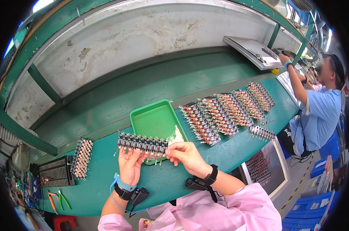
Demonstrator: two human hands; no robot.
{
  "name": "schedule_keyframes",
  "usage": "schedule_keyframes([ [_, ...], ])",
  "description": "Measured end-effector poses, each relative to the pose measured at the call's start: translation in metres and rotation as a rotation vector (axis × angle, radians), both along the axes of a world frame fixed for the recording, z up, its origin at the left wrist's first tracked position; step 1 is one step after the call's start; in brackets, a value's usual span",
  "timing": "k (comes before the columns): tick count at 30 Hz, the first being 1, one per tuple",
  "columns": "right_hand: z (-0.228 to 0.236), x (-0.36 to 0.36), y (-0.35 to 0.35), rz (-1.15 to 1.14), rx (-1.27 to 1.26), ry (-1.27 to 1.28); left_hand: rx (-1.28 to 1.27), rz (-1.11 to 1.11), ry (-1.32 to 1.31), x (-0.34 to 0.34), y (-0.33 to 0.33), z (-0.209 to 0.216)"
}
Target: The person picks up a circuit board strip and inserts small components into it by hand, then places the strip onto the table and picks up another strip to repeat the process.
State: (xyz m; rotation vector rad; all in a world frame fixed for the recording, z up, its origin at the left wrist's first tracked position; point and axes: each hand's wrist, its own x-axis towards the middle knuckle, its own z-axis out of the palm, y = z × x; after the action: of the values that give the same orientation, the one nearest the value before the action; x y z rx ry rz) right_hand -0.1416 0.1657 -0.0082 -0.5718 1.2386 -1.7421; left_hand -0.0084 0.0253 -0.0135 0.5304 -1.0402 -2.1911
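My left hand (pixel 130 165) lies palm up under a long row of small black components with red wires and metal pins (pixel 143 143), supporting its left half. My right hand (pixel 185 154) pinches the right end of the same row. The row hangs over the near edge of a green plastic tray (pixel 153 117), which holds a small heap of pale wire pieces (pixel 177 135) in its right corner. Both wrists carry black bands, and the left also has a blue strap with a cord.
Several rows of finished components (pixel 228 109) lie on the green bench (pixel 105 184) to the right. A block of parts (pixel 82 158) and a black rack (pixel 57 172) sit at left, with pliers (pixel 59 199) below. A co-worker in blue (pixel 317 111) works at far right.
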Motion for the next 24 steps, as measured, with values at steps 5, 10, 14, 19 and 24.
schedule_keyframes([
  [5, 0.000, 0.001, -0.001, 0.020, 0.026, 0.017, -0.028, -0.013, -0.019, 0.002, -0.002, -0.001],
  [10, -0.002, 0.000, -0.002, -0.005, 0.032, 0.006, -0.031, -0.057, 0.011, 0.001, 0.000, 0.004],
  [14, -0.006, -0.005, 0.006, -0.075, 0.013, -0.034, -0.044, -0.096, 0.032, 0.004, 0.002, 0.004],
  [19, -0.012, -0.014, 0.012, -0.110, -0.077, -0.129, -0.123, -0.180, 0.014, 0.005, 0.005, 0.008],
  [24, 0.009, -0.030, 0.051, -0.227, -0.125, -0.234, -0.175, -0.458, -0.065, 0.005, 0.002, 0.008],
])
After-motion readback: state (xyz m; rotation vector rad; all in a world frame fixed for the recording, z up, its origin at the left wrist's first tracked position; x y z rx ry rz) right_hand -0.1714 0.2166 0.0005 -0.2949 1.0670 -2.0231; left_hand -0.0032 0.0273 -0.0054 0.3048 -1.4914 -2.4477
